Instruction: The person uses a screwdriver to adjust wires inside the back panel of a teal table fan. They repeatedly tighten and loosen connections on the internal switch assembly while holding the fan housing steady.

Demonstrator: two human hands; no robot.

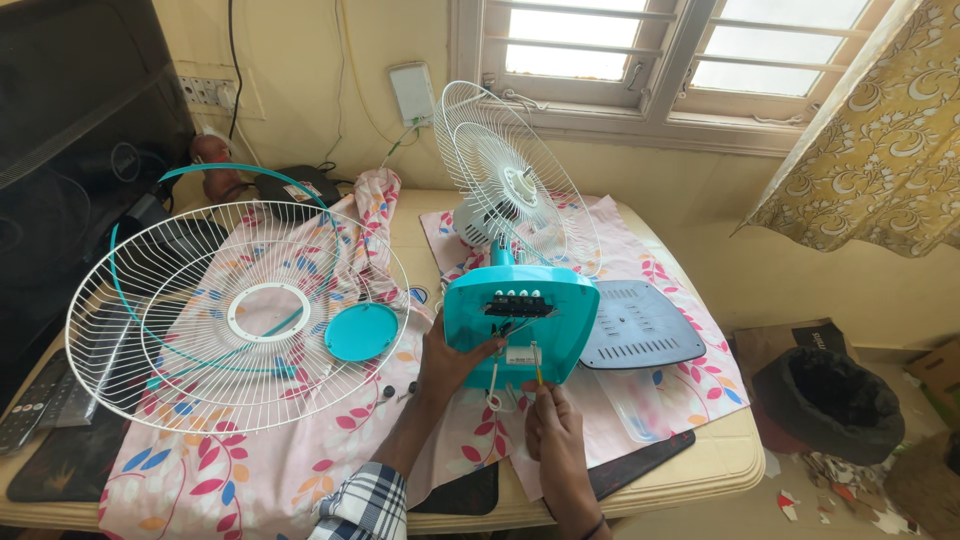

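While the left hand [452, 362] grips the upturned turquoise fan base [520, 322], the right hand [549, 412] pinches a screwdriver [537, 366] pointing up into it.

Shown are two white wire fan guards [235, 315] [515, 175], one turquoise fan base [520, 320], one turquoise round cap [361, 331], one grey base plate [640, 325], two hands [450, 360] [552, 425], and one black bin [828, 400].

Left hand [450, 360]: arm reaches forward, fingers bent and gripping.
Right hand [552, 415]: raised, fingers pinched together.
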